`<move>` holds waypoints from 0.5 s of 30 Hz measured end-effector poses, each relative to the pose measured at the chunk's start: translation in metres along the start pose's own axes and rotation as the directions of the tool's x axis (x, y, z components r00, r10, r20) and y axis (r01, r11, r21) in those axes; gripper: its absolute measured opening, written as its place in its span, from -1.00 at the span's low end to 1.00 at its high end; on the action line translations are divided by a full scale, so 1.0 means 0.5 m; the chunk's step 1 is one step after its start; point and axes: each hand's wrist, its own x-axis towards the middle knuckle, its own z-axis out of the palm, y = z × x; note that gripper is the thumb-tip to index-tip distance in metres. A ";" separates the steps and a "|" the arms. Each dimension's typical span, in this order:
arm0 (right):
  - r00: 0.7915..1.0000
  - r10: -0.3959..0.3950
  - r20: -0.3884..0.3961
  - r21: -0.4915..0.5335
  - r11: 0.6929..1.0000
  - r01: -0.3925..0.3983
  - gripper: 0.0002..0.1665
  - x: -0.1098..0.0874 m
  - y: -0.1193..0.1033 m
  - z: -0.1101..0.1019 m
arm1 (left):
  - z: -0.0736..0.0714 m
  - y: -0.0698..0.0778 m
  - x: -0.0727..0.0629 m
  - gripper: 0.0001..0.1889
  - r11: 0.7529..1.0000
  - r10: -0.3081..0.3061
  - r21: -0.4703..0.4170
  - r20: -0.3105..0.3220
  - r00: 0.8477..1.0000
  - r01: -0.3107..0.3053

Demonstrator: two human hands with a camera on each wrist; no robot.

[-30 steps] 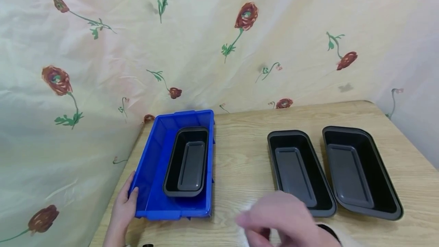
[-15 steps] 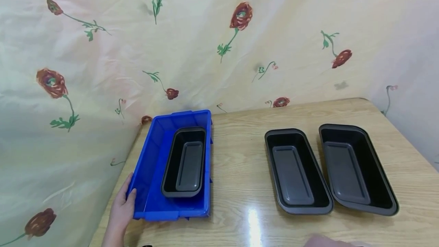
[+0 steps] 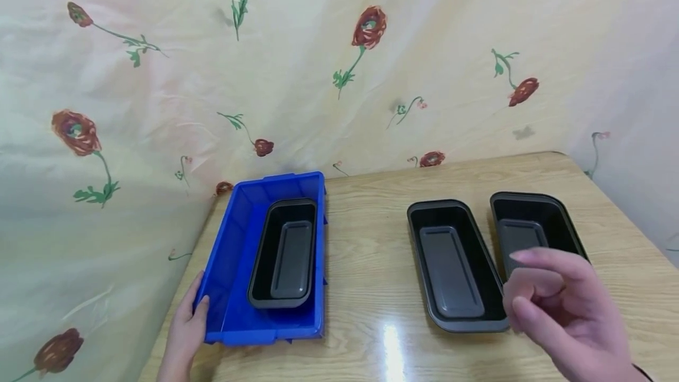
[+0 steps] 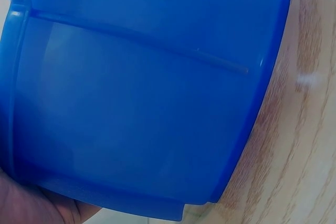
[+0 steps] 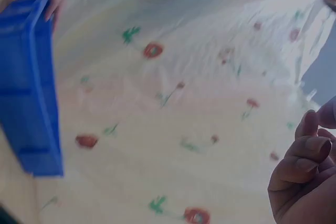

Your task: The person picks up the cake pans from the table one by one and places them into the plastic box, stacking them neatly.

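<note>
At the near left corner of a blue plastic bin (image 3: 236, 293), my left hand (image 3: 185, 323) grips the rim, thumb over the edge and the other fingers outside. Inside the bin lies a dark loaf pan (image 3: 292, 261). My right hand (image 3: 573, 311) is raised on the right with its fingers loosely bent and holds nothing. It covers the near part of the rightmost loaf pan (image 3: 522, 231) and a corner of the middle loaf pan (image 3: 451, 276). The left wrist view shows the bin's wall (image 4: 136, 98) up close. In the right wrist view, the bent fingers (image 5: 299, 166) are bare.
The wooden table (image 3: 366, 252) extends between the bin and the two pans on the right. Behind and to the left hangs a flowered cloth (image 3: 302, 63). A pale wall surface (image 3: 642, 134) borders the table's right side.
My right hand moved from in front of the middle pan down to the lower edge of view, then up and right over the rightmost pan. The left hand kept its hold on the bin.
</note>
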 end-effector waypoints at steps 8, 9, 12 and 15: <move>0.963 0.236 -0.131 -0.216 0.941 -0.260 -0.31 -0.032 0.009 -0.071 | -0.003 0.003 0.001 -0.36 1.000 -0.022 0.000 0.018 1.000 0.022; 0.946 0.280 -0.165 -0.274 0.908 -0.316 -0.29 -0.038 0.010 -0.080 | -0.002 0.003 0.001 -0.37 1.000 -0.023 -0.003 0.019 1.000 0.023; 0.890 0.391 -0.237 -0.440 0.773 -0.457 -0.26 -0.055 0.016 -0.102 | -0.001 0.002 0.002 -0.37 1.000 -0.028 -0.010 0.023 0.999 0.028; 0.826 0.476 -0.302 -0.591 0.586 -0.554 -0.27 -0.073 0.024 -0.117 | -0.001 0.003 0.002 -0.37 0.999 -0.031 -0.024 0.026 0.999 0.032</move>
